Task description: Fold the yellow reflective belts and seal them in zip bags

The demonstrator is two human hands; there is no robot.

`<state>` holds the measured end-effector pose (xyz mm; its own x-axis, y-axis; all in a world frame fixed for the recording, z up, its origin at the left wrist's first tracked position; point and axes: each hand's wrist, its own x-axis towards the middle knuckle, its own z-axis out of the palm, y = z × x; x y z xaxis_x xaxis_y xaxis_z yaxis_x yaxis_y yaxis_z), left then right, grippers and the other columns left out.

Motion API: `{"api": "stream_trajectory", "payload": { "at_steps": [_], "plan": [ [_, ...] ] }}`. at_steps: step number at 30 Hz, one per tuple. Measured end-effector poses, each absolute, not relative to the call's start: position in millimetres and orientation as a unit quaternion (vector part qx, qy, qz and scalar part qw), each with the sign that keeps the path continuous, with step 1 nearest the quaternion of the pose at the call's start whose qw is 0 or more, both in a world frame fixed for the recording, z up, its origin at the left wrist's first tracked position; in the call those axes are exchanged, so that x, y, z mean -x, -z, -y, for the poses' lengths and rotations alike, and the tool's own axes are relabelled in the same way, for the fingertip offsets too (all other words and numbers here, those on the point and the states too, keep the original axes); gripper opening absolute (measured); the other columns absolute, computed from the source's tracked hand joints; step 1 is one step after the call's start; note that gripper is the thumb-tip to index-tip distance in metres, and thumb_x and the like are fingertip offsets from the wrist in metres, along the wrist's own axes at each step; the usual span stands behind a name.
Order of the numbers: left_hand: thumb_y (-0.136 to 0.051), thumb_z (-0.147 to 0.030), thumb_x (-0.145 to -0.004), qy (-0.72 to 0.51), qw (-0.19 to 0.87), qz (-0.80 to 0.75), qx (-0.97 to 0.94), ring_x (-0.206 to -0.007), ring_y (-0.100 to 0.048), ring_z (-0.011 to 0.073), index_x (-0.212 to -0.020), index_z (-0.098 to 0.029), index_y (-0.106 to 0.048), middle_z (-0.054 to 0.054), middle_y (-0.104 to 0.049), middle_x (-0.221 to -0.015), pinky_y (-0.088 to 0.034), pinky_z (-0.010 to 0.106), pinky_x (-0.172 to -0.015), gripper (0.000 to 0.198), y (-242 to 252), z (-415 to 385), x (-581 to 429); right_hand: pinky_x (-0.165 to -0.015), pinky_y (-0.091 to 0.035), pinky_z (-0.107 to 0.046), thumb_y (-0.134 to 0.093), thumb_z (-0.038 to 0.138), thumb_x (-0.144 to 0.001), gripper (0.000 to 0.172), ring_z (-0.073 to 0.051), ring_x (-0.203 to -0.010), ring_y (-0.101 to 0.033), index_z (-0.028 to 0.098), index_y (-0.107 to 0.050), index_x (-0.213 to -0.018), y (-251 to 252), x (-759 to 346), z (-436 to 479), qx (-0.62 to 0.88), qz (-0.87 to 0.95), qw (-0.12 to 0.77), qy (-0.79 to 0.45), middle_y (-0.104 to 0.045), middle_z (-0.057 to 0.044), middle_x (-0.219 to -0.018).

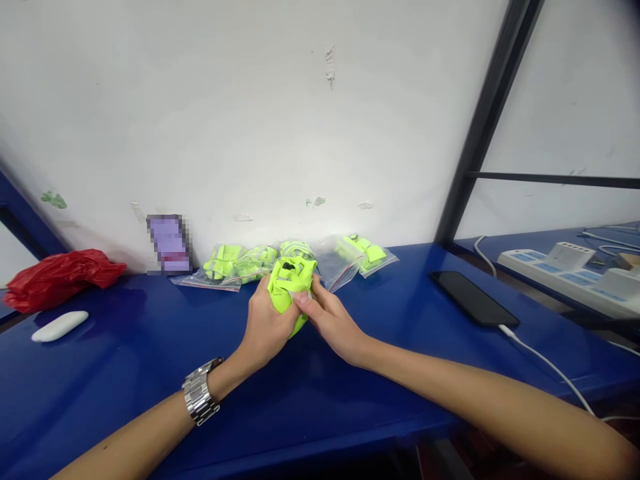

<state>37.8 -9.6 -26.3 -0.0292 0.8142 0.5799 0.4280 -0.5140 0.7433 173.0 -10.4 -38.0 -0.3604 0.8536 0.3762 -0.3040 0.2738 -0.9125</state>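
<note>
A bundled neon-yellow reflective vest (294, 272) is held up over the blue table, gathered into a compact wad with a small black part showing on top. My left hand (267, 320), with a metal watch on its wrist, is closed around the left side of the bundle. From the right, my right hand (334, 321) grips it too, its thumb pressed against the front. Behind the hands, clear zip bags with similar neon bundles lie along the wall: one bag (223, 265) at the left and another bag (367, 257) at the right. The hands partly hide the middle ones.
The blue table (210, 413) meets a white wall. At left lie a red plastic bag (60, 277) and a white oval case (60, 327); a blurred phone (170, 244) leans on the wall. At right are a cabled black phone (473, 297), a power strip (570, 277) and a dark post (487, 120).
</note>
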Motion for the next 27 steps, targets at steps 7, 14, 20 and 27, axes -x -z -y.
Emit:
{"api": "stream_trajectory", "payload": {
  "at_steps": [7, 14, 20, 27],
  "plan": [
    [-0.068, -0.032, -0.076, -0.547, 0.197, -0.438, -0.686, -0.08, -0.064, 0.0187, -0.103, -0.014, -0.059, 0.006, -0.068, -0.094, -0.051, 0.03, -0.072, 0.033, 27.8, 10.3, -34.2, -0.099, -0.048, -0.034, -0.081, 0.026, -0.068, 0.055, -0.022, -0.111, -0.063, 0.02, -0.058, -0.118, 32.1, -167.5, 14.6, 0.192, 0.513, 0.542, -0.637, -0.067, -0.006, -0.121],
    [-0.07, -0.036, -0.074, -0.516, 0.172, -0.441, -0.714, -0.076, -0.063, 0.0186, -0.099, -0.014, -0.06, 0.006, -0.068, -0.091, -0.051, 0.03, -0.067, 0.035, 26.0, 13.5, -31.7, -0.091, -0.052, -0.033, -0.088, 0.022, -0.056, 0.053, -0.02, -0.095, -0.069, 0.016, -0.067, -0.105, 32.5, -173.1, 10.7, 0.21, 0.444, 0.532, -0.689, -0.073, -0.007, -0.105],
    [-0.07, -0.037, -0.072, -0.499, 0.25, -0.429, -0.711, -0.07, -0.062, 0.0176, -0.094, -0.013, -0.059, 0.006, -0.067, -0.084, -0.051, 0.029, -0.064, 0.035, 19.7, 15.9, -30.4, -0.076, -0.056, -0.029, -0.09, 0.025, -0.053, 0.046, -0.017, -0.081, -0.069, 0.015, -0.071, -0.093, 29.6, -178.1, 11.7, 0.251, 0.434, 0.514, -0.696, -0.074, -0.006, -0.097],
    [-0.074, -0.034, -0.07, -0.496, 0.328, -0.406, -0.694, -0.072, -0.062, 0.0167, -0.098, -0.013, -0.058, 0.005, -0.067, -0.086, -0.052, 0.028, -0.064, 0.039, 17.5, 15.6, -32.1, -0.07, -0.056, -0.027, -0.09, 0.028, -0.052, 0.047, -0.018, -0.083, -0.068, 0.017, -0.071, -0.093, 25.9, -180.7, 11.9, 0.265, 0.442, 0.502, -0.695, -0.073, -0.004, -0.092]
  ]
}}
